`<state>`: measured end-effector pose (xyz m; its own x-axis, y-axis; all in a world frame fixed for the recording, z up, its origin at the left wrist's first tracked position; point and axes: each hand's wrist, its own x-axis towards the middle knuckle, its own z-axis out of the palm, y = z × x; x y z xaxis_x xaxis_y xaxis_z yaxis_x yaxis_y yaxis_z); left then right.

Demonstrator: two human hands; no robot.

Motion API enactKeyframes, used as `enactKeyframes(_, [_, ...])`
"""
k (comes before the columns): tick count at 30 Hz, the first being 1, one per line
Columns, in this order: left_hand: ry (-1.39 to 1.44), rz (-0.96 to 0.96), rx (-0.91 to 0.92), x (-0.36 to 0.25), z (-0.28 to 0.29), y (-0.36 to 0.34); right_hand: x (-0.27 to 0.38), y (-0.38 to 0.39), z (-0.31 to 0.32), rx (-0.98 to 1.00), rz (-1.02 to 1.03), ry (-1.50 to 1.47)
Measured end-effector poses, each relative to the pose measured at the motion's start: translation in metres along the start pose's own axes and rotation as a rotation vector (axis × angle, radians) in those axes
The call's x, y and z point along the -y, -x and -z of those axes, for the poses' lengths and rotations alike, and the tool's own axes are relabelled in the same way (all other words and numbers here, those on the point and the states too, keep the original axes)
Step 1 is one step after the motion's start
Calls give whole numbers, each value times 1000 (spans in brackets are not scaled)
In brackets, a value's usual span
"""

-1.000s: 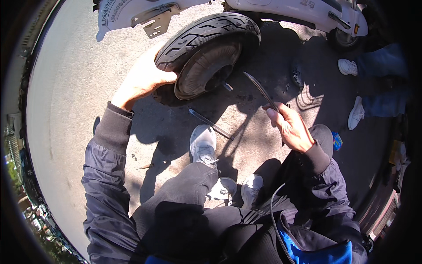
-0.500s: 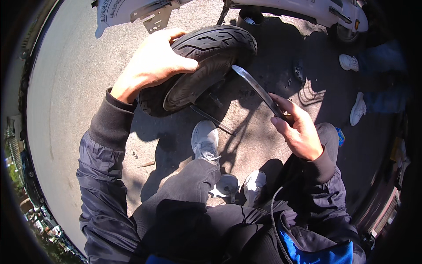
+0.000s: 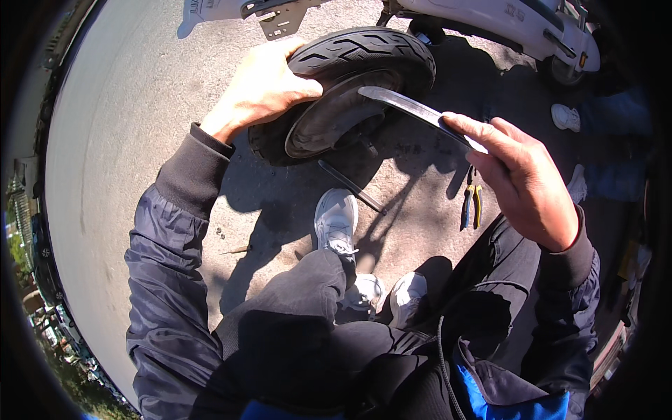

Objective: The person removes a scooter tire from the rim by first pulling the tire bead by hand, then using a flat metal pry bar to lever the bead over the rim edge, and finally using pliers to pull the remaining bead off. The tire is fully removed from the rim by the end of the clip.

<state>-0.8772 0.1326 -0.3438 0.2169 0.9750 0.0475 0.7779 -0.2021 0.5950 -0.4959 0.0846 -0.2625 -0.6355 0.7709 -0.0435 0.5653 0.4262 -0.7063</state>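
A black scooter wheel with its treaded tyre (image 3: 350, 52) stands tilted on the ground in front of me. My left hand (image 3: 262, 91) grips the tyre's upper left side, thumb on the sidewall and fingers over the tread. In my right hand (image 3: 525, 171) is a curved metal tyre lever (image 3: 409, 106), its flat tip up against the wheel near the rim (image 3: 318, 115); I cannot tell whether the tip is under the tyre's edge. A second dark metal bar (image 3: 353, 187) lies on the ground just below the wheel.
Pliers with yellow and blue handles (image 3: 471, 203) lie right of the wheel. A small wooden-handled tool (image 3: 236, 249) rests at the left. Beyond stands a white scooter (image 3: 483, 21), with a metal bracket (image 3: 280, 21) to its left. Another person's shoe (image 3: 565, 117) shows at far right.
The tyre lever has swung flatter, and its tip has come onto the wheel. My right hand has moved right and up. The wheel appears higher and farther right in view, still under my left hand.
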Motion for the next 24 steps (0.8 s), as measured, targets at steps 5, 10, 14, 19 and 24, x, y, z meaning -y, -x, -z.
enactKeyframes(5, [-2,-20,29,-11,2,0,16,-43,-6,21,133,278])
enactKeyframes(10, [-45,-49,26,-9,3,-4,32,-63,-18,66,121,411])
enactKeyframes(14, [33,-8,34,-1,7,-6,42,-74,-29,44,52,427])
enactKeyframes(19, [66,39,33,8,9,-10,31,-80,-48,-67,82,312])
enactKeyframes(24, [98,4,33,11,11,-13,2,-53,-121,-336,60,41])
